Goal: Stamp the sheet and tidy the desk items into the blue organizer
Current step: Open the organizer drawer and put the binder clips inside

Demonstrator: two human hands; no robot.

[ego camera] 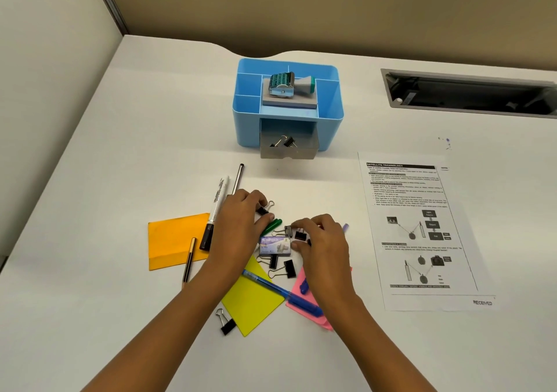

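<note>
The blue organizer (328,114) stands at the back of the desk with its grey drawer (287,152) pulled out and two black binder clips inside. A stamp (289,84) lies on an ink pad on top of it. The printed sheet (419,229) lies at the right, with a RECEIVED mark at its lower corner. My left hand (241,225) pinches a black binder clip (265,207). My right hand (325,247) closes on another black binder clip (300,235) next to a small staples box (275,245). More clips lie loose below the box.
Orange (174,238), yellow (250,298) and pink sticky pads lie near the front. A white marker (217,207), a dark pen, a pencil (188,263), a blue pen (280,290) and a green marker lie among them. A cable slot (470,93) opens at the back right.
</note>
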